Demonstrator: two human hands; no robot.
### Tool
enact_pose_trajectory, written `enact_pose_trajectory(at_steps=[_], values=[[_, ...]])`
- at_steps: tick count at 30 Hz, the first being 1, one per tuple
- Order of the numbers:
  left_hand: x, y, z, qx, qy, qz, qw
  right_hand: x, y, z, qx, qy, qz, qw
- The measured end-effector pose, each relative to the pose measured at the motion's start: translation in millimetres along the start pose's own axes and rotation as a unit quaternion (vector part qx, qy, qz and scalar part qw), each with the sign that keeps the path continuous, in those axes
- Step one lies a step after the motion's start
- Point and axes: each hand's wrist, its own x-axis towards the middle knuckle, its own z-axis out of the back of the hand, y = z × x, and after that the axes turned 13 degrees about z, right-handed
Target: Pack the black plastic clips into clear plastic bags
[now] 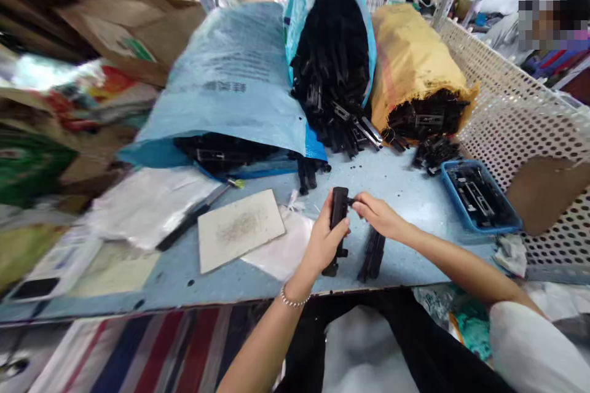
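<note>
My left hand (325, 241) is wrapped round a long black plastic part (338, 215), holding it upright over the blue table (405, 190). My right hand (377, 215) pinches a small black piece at the part's upper right side. Another long black part (373, 255) lies flat on the table just right of my left hand, near the front edge.
Two blue sacks (239, 73) and a yellow sack (410, 61) spill black parts at the back. A blue tray (479, 196) with parts sits at the right beside a perforated white wall (520, 110). A grey board (239, 228), white bags and a knife (196, 215) lie left.
</note>
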Motion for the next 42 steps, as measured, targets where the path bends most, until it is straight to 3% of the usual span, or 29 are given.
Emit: enact_pose_trajectory(at_steps=[5, 7, 9, 11, 13, 15, 17, 20, 24, 27, 31, 33, 37, 39, 42], values=[[-5, -14, 5, -0.059, 0.089, 0.125, 0.986, 5, -13, 31, -0.182, 0.041, 0.206, 0.961], [-7, -21, 8, -0.072, 0.139, 0.179, 0.971, 8, -18, 42, -0.182, 0.072, 0.285, 0.938], [-9, -24, 9, -0.079, 0.173, 0.210, 0.959, 11, -19, 47, -0.124, 0.091, 0.312, 0.937], [-13, -23, 7, -0.079, 0.177, 0.208, 0.959, 12, -16, 44, 0.000, 0.082, 0.248, 0.965], [-16, -17, 1, -0.060, 0.132, 0.167, 0.975, 11, -7, 32, 0.151, 0.030, 0.097, 0.983], [-17, -9, -4, -0.030, 0.064, 0.106, 0.992, 7, 2, 18, 0.247, -0.022, -0.040, 0.968], [-17, -3, -6, -0.014, 0.036, 0.073, 0.997, 3, 8, 9, 0.293, -0.016, -0.100, 0.951], [-16, -3, -3, -0.045, 0.066, 0.101, 0.992, -4, 6, 12, 0.260, 0.017, -0.085, 0.962], [-17, -13, -3, -0.080, 0.097, 0.134, 0.983, -4, -6, 29, 0.115, 0.027, 0.040, 0.992], [-17, -13, -9, -0.073, 0.086, 0.121, 0.986, -1, -9, 25, 0.190, 0.025, 0.000, 0.982], [-9, -5, -12, -0.111, 0.038, 0.104, 0.988, -6, 0, 7, 0.321, 0.052, -0.094, 0.941], [-4, -4, -10, -0.140, 0.011, 0.102, 0.985, -16, 11, 0, 0.312, 0.082, -0.077, 0.943], [5, -3, -5, -0.156, 0.007, 0.114, 0.981, -38, 40, -8, 0.142, 0.133, 0.053, 0.979], [12, 5, -5, -0.163, 0.005, 0.121, 0.979, -43, 46, -12, 0.115, 0.170, 0.043, 0.978], [28, 35, -6, -0.150, -0.025, 0.137, 0.979, -29, 30, -18, 0.190, 0.257, -0.029, 0.947]])
